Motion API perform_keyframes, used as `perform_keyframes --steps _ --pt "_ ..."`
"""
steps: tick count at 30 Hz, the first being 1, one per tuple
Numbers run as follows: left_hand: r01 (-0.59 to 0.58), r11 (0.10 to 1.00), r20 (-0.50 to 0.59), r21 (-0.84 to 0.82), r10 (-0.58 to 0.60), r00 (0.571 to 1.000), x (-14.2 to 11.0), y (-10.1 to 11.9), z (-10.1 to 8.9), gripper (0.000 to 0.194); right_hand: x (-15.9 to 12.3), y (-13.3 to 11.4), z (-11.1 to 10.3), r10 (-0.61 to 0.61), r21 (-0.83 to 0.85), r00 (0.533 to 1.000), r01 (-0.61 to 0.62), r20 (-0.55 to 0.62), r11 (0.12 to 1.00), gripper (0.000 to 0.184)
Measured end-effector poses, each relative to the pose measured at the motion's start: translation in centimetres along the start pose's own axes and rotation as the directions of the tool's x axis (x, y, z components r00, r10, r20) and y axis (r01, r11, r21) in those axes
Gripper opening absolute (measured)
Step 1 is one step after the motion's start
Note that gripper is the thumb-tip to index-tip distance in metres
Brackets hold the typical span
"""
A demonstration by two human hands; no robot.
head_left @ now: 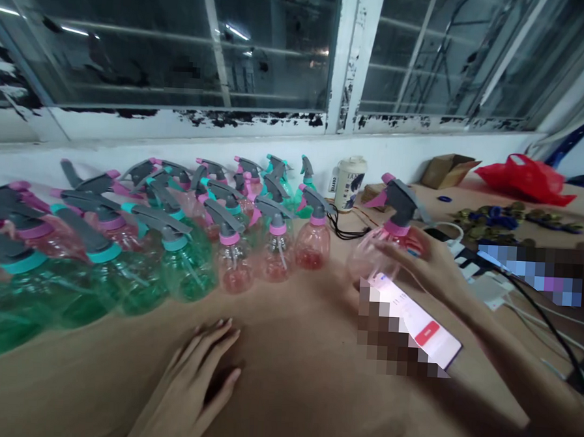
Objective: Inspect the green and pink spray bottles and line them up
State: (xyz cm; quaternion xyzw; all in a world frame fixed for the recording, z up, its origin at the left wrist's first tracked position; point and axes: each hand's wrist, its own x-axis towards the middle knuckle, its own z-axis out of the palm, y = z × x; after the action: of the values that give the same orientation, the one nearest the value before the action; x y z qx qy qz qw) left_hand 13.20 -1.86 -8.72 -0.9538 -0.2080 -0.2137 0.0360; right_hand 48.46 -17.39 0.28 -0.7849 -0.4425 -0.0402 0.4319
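Observation:
My left hand (198, 370) lies on the brown tabletop with its fingers spread, holding nothing. My right hand (434, 262) is wrapped round a clear pink spray bottle (368, 254) with a grey and pink trigger head. That bottle stands upright, right of the others. Just below it is a lit phone (428, 330), partly blurred; what supports it I cannot tell. Rows of spray bottles fill the left side, among them a green bottle (189, 272) with a teal collar and a pink bottle (277, 253) with a pink collar.
Against the wall stand a paper cup (351, 182) and an open cardboard box (448, 171), beside a red plastic bag (526, 178). Small brass-coloured and blue parts (497, 219) lie at right. Cables and a white charger (491, 287) are near my right forearm, with a second lit screen (534, 273).

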Motion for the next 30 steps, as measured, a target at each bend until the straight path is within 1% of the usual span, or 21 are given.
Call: perform_keyframes --steps 2,3,5,7,10,13,16,18,21,24,28,30 --pt "-0.003 1.000 -0.001 0.005 0.003 1.000 0.1 0.1 0.0 0.042 -1.8 -1.9 -0.1 -0.014 0.158 0.989 -0.010 0.149 0.987 0.032" --pt "-0.004 1.000 -0.002 0.008 0.004 1.000 0.1 0.1 -0.1 0.041 -2.6 -2.9 0.2 -0.056 0.243 0.981 0.010 0.187 0.970 0.030" --pt "-0.005 1.000 -0.001 0.010 0.005 1.000 0.2 0.2 -0.1 0.040 -4.0 -4.9 1.3 -0.116 0.299 0.947 0.022 0.299 0.954 0.028" --pt "-0.006 1.000 0.006 0.011 0.006 1.000 0.3 0.3 -0.1 0.039 -4.8 -6.6 2.9 -0.175 0.315 0.897 0.042 0.405 0.948 0.027" --pt "0.004 1.000 0.036 0.014 -0.004 0.999 0.3 0.5 -0.2 0.039 -5.4 -8.7 5.2 -0.245 0.292 0.875 0.126 0.417 0.948 0.039" --pt "0.023 1.000 0.061 0.004 -0.024 0.998 0.1 0.7 -0.2 0.044 -5.6 -10.1 6.7 -0.287 0.283 0.854 0.173 0.434 0.943 0.043" --pt "0.052 0.999 0.043 0.000 -0.052 0.998 0.0 0.9 -0.2 0.048 -5.7 -10.5 8.0 -0.330 0.304 0.826 0.204 0.457 0.931 0.051" --pt "0.065 0.998 0.034 -0.005 -0.065 0.997 -0.1 1.0 -0.2 0.047 -5.7 -10.3 8.6 -0.350 0.315 0.810 0.216 0.470 0.924 0.055" --pt "0.069 0.997 0.046 -0.017 -0.069 0.997 -0.1 1.0 -0.2 0.044 -5.8 -10.0 9.1 -0.357 0.320 0.796 0.217 0.489 0.922 0.054" --pt "0.063 0.998 0.059 -0.016 -0.062 0.996 -0.1 1.0 -0.2 0.044 -5.8 -10.0 8.9 -0.363 0.309 0.787 0.230 0.500 0.923 0.050" --pt "0.057 0.998 0.061 -0.012 -0.056 0.997 -0.1 1.0 -0.2 0.045 -5.6 -10.4 8.4 -0.355 0.272 0.777 0.244 0.519 0.931 0.063" --pt "0.056 0.998 0.058 -0.004 -0.056 0.997 -0.1 1.1 -0.2 0.045 -5.3 -10.5 8.5 -0.368 0.310 0.753 0.226 0.545 0.923 0.064"
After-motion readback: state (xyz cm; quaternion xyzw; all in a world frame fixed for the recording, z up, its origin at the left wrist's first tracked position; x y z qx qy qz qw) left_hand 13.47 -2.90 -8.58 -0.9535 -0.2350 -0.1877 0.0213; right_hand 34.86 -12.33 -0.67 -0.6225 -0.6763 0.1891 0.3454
